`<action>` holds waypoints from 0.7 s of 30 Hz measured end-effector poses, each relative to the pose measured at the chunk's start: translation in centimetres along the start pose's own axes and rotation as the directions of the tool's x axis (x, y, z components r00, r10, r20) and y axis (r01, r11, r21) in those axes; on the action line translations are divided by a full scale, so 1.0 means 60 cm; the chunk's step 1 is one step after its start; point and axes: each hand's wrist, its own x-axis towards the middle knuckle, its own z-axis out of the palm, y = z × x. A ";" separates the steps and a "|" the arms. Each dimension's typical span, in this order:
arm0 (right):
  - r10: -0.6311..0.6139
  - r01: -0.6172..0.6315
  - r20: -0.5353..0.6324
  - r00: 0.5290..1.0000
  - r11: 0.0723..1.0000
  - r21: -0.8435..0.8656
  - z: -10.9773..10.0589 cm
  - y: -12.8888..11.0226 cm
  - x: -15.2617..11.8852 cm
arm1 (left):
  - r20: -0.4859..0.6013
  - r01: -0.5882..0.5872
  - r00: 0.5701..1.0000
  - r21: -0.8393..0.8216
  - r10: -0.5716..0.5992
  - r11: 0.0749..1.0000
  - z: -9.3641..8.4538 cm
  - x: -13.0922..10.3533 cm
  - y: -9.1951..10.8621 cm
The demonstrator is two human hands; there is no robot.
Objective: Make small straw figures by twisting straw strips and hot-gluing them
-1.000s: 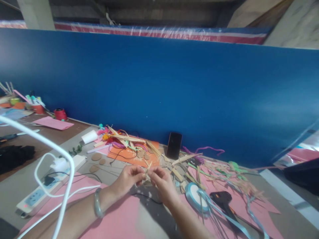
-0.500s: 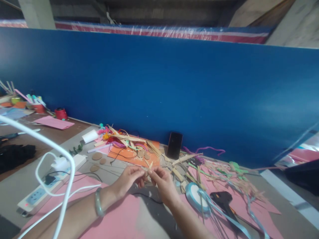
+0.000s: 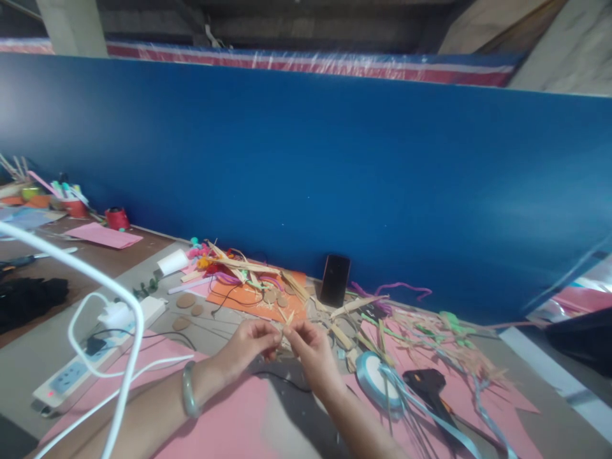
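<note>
Over the middle of the table, my left hand [image 3: 255, 341] and my right hand [image 3: 308, 347] meet fingertip to fingertip. Both are closed in a pinch on a small piece of pale dried husk [image 3: 285, 317], whose pointed ends stick up between them. Its lower part is hidden by my fingers. A bangle circles my left wrist. Beyond the hands lies an orange sheet [image 3: 239, 301] with husk strips and small round discs on it. Pink paper [image 3: 229, 421] spreads below my forearms.
A dark phone [image 3: 335, 280] leans on the blue partition [image 3: 306, 159]. To the right are a ribbon roll [image 3: 380, 382], a glue gun [image 3: 428, 386] and tangled strips. At left stand a power strip [image 3: 71, 376] and a white cable [image 3: 129, 306] arching close to my left arm.
Little differs. My left fingers have shifted slightly around the husk piece, while both hands stay in the same place.
</note>
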 end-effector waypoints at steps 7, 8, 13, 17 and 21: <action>-0.022 0.022 -0.006 1.000 1.000 -0.005 0.001 -0.001 0.000 | -0.007 -0.020 1.000 0.021 0.020 1.000 0.003 -0.003 0.002; -0.023 0.023 0.001 1.000 1.000 -0.001 0.000 0.000 0.001 | 0.001 -0.023 1.000 0.034 0.023 0.999 0.003 -0.003 0.002; -0.007 0.007 0.003 1.000 0.998 0.060 -0.003 0.004 0.001 | 0.012 -0.031 0.999 0.061 0.031 0.998 0.000 0.000 -0.004; 0.014 -0.014 -0.004 1.000 0.996 0.093 -0.001 0.001 0.000 | 0.021 -0.093 0.996 0.088 0.092 0.992 -0.002 -0.001 -0.003; 0.072 -0.073 0.010 0.997 0.993 0.096 0.002 0.004 0.002 | 0.008 -0.082 0.997 0.119 0.082 0.989 0.001 -0.007 0.009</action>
